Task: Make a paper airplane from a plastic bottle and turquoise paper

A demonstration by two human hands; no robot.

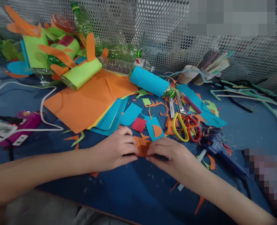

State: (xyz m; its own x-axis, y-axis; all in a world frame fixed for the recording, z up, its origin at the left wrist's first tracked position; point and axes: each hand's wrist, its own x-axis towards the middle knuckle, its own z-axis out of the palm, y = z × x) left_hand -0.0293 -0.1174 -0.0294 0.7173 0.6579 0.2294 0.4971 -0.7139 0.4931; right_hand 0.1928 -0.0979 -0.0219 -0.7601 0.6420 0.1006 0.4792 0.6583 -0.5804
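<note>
The fingers of the left hand (119, 148) and right hand (170, 151) pinch an orange paper piece (143, 147) above the desk (129, 193). One green-wrapped bottle (83, 74) already carries orange strips (90, 47); the blue-wrapped bottle (150, 81) seems without any yet.

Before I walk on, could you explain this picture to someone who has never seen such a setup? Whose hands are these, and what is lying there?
There is no machine arm here, just a person's bare hands. The single picture comes from a camera worn on their head, looking forward and down. The left hand and the right hand hold a small orange piece between them. On the blue table beyond lie a large orange sheet, many coloured scraps, scissors with yellow and red handles, and a bottle wrapped in blue. A blue glue gun lies to the right. Behind stands a perforated screen.
</note>
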